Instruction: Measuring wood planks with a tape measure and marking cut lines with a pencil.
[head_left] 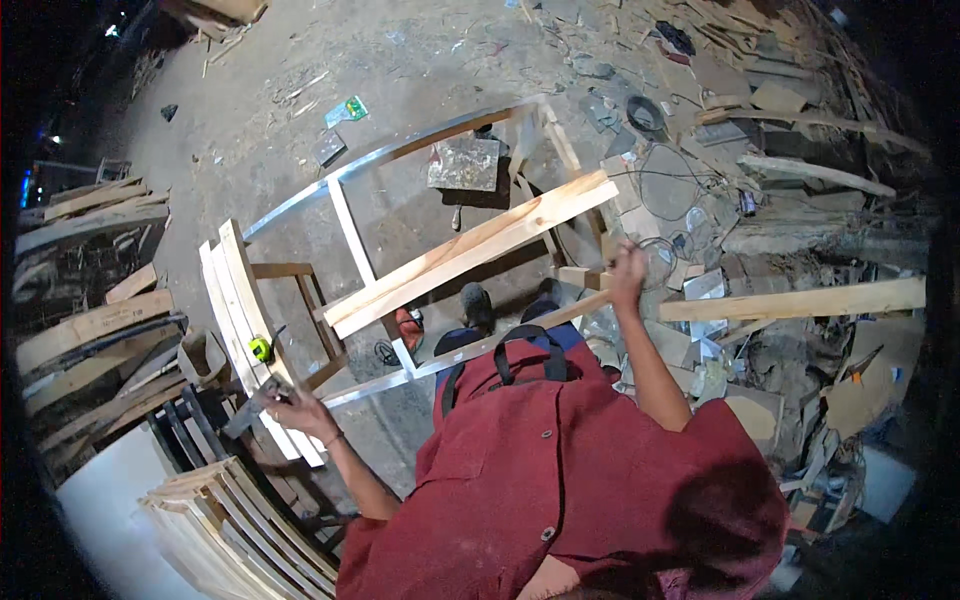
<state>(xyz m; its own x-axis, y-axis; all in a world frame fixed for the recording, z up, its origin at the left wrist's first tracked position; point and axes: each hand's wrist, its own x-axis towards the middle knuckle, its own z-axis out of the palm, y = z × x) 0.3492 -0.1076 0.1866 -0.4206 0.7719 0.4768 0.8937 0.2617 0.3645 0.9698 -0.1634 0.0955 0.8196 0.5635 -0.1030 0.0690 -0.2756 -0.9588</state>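
My left hand [303, 414] is closed around what looks like a try square [245, 412], its grey blade lying over pale boards [236, 290]. A yellow-green tape measure [261, 348] rests on those boards, just beyond my fingers. On the right, my right hand [628, 275] is raised near the corner of a wooden frame [350, 232], fingers curled; anything in them is too small to make out. Across the middle of this frame, which has metal-faced rails, a pale wooden plank [475, 252] lies at a slant.
A metal-topped block [464, 164] stands beyond the plank. Stacked timber [95, 325] and slatted frames [235, 525] fill the left side. To the right are a long board [795, 299], offcuts, a loose cable [668, 172] and a black bucket-like ring [645, 114].
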